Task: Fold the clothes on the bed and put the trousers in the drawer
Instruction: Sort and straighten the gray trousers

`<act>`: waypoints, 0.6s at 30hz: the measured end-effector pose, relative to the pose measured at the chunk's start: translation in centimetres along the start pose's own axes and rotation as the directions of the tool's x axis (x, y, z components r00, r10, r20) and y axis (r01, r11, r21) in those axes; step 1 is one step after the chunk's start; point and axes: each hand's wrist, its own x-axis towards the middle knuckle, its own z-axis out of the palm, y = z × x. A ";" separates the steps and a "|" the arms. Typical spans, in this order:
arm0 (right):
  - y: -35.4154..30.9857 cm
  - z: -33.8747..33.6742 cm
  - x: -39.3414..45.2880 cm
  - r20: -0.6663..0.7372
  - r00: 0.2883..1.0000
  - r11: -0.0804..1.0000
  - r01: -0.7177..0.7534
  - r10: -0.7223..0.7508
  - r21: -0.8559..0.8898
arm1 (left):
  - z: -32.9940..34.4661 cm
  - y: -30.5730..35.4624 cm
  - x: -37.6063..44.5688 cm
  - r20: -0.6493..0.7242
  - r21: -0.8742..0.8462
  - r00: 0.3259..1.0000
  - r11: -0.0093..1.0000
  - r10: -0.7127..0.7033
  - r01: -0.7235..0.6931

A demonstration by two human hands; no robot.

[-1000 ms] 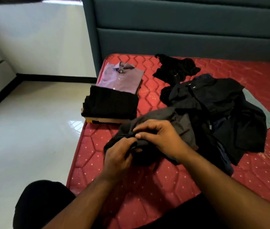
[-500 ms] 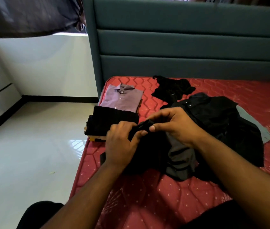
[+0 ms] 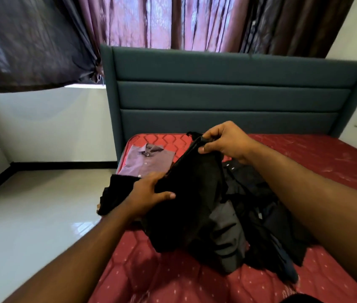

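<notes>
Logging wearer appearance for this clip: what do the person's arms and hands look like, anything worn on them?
Both forearms enter from the bottom edge, bare as far as the frame shows: no sleeves in view. The left hand and right hand are bare too, with no gloves, rings, watch or wristbands visible. No markings can be made out.

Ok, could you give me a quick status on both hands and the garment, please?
Left hand and right hand both grip the dark garment, lifted off the red mattress. Unfolded dark pile lies under it. Folded purple shirt beside it.
</notes>
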 end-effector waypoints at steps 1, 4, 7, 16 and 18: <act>-0.4 -0.5 0.3 -0.005 1.000 1.000 -0.012 0.012 -0.007 | -0.8 -0.3 0.7 -0.022 0.028 1.000 1.000 0.012 -0.011; -2.2 -2.4 0.9 -0.086 0.996 0.998 -0.010 0.016 0.068 | -3.2 1.0 2.6 -0.036 -0.061 0.999 0.998 -0.011 0.009; -4.5 -4.5 1.5 -0.194 0.981 0.997 0.034 -0.018 0.076 | -4.8 1.9 4.7 -0.066 -0.092 0.995 0.992 0.077 -0.083; -9.7 -11.2 3.3 -0.311 0.949 0.999 -0.038 0.045 0.030 | -9.9 4.9 7.8 -0.023 -0.058 0.992 0.990 -0.128 0.126; -10.0 -12.3 3.2 -0.336 0.939 0.997 -0.079 0.080 0.016 | -12.8 7.3 8.8 -0.079 -0.075 0.991 0.992 -0.107 0.101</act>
